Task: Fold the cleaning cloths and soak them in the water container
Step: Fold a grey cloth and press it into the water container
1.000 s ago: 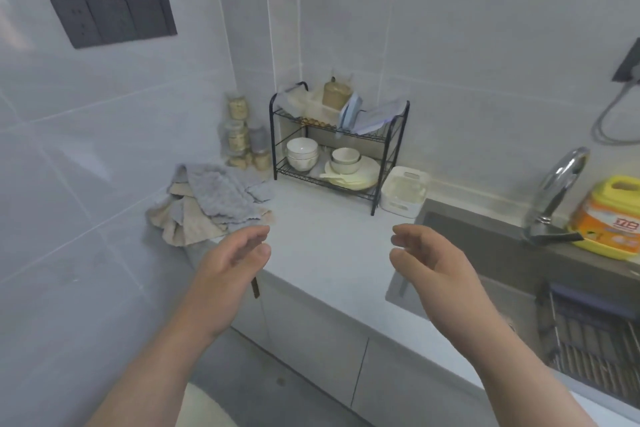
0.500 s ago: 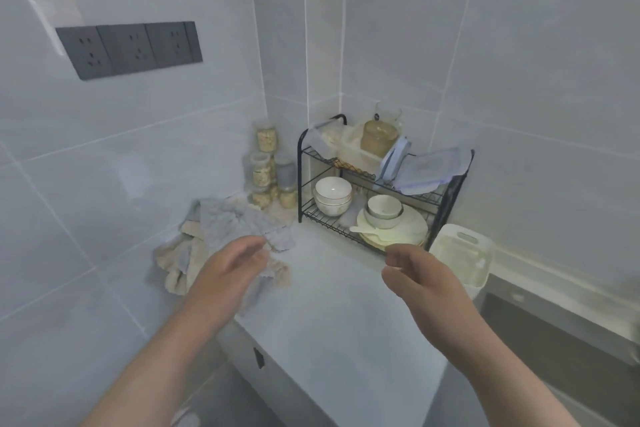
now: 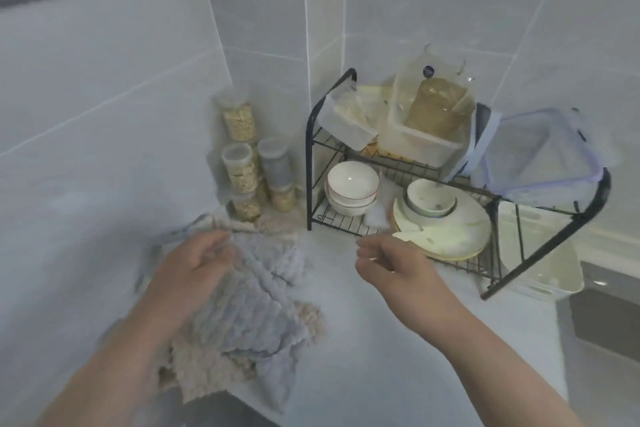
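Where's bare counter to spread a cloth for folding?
Best patch: bare counter between the cloth pile and the right hand, in front of the dish rack. A narrower strip lies between the rack's front foot and the sink. Crowded: the jars in the corner, and the white container at the rack's right end.

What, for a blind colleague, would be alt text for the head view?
A person's left hand rests on a rumpled pile of grey and beige cleaning cloths on a pale kitchen counter; the right hand hovers empty beside it. Behind stand a black wire rack of bowls and plates, and jars in the tiled corner.
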Action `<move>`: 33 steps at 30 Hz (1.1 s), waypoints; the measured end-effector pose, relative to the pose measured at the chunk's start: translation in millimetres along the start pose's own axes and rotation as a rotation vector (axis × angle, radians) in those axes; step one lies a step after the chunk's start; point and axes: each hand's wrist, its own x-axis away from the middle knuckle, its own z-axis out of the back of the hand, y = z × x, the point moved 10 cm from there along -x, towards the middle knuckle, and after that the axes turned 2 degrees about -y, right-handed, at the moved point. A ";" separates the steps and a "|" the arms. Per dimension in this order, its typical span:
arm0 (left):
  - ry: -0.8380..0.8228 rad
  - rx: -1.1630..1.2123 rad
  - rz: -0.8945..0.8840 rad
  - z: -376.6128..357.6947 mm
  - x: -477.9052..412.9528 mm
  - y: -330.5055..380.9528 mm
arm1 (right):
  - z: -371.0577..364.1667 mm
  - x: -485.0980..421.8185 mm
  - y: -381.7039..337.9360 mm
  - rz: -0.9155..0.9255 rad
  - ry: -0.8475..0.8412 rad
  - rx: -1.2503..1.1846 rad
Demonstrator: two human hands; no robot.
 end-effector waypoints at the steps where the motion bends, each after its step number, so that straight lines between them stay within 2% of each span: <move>1: -0.038 -0.044 -0.009 1.6 -17.9 -8.2 | -13.1 -11.7 2.9 -0.031 0.007 -0.010; 6: -0.098 -0.312 -0.142 11.7 -79.6 -24.0 | -64.9 -55.2 24.9 -0.123 -0.003 0.003; 10: -0.088 -0.471 -0.213 9.6 -101.9 -29.6 | -96.5 -86.9 46.9 -0.101 -0.070 0.137; 15: -0.175 -0.626 -0.220 -17.0 -115.2 -43.1 | -126.4 -141.3 62.4 0.038 -0.120 0.251; 20: -0.112 -0.722 -0.242 -25.4 -125.9 -54.2 | -146.3 -180.2 66.0 0.207 -0.116 0.415; 27: -0.151 -0.769 -0.315 -46.9 -137.0 -78.4 | -167.0 -201.9 89.2 0.352 -0.137 0.681; 29: -0.153 -0.773 -0.339 -49.8 -131.8 -80.3 | -164.2 -198.8 89.0 0.394 -0.104 0.655; 33: -0.097 -0.708 -0.411 -45.0 -121.5 -78.2 | -140.3 -181.7 81.4 0.408 -0.019 0.378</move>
